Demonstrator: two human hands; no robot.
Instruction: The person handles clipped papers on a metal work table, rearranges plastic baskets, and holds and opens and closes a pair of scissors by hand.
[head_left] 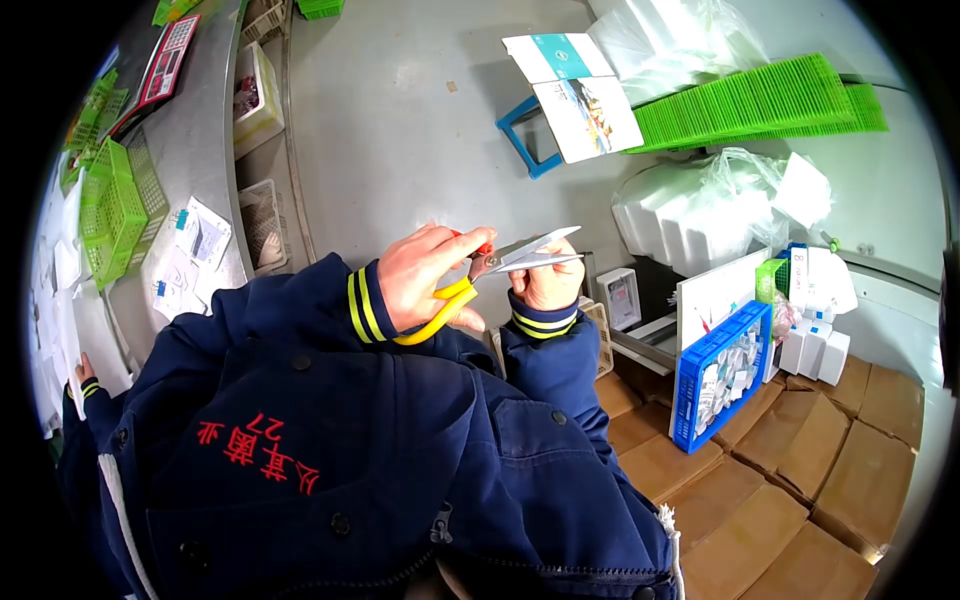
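Wears a navy jacket across the lower frame, nearest the camera. Holds scissors at the frame's centre, with the left hand wrapped in a close grip round the handles, blades spread and pointing right. Has the right hand just behind the blades; cannot tell whether that grip holds anything, with fingertips partly hidden. Shows papers and a green basket on the desk at upper left, and a blue crate beside brown cartons at lower right.

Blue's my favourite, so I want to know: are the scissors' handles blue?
No, the scissors in the left hand have yellow and red handles.
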